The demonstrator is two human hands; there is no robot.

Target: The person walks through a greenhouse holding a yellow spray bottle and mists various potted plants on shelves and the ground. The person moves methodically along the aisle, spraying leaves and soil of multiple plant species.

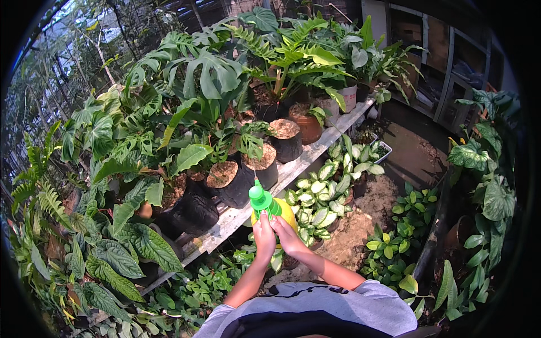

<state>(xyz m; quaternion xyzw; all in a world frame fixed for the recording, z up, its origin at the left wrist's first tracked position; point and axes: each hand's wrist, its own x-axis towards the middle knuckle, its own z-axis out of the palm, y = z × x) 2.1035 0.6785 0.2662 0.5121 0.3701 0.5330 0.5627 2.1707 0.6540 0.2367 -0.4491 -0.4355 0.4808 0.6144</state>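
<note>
Both of my hands are on a plastic spray bottle [285, 210] with a yellow body and a green pump head. My left hand [263, 232] is closed around the trigger and neck, its thumb at the back of the head. My right hand [287, 233] grips the same part from the right, against my left hand. The nozzle points away from me, and a thin stream shows in front of it. Just beyond it stands a black grow bag [263, 169] with brown mulch and a small cut-leaved plant. Another mulch-filled black bag [228, 181] is left of it.
A pale wooden bench [296, 172] runs diagonally, crowded with potted foliage plants and a brown round pot [306, 126]. Variegated plants [323, 194] grow below its edge. At the right stand leafy shrubs [393, 241] and a dark beam [435, 228]. A shelf frame [444, 76] is at the back right.
</note>
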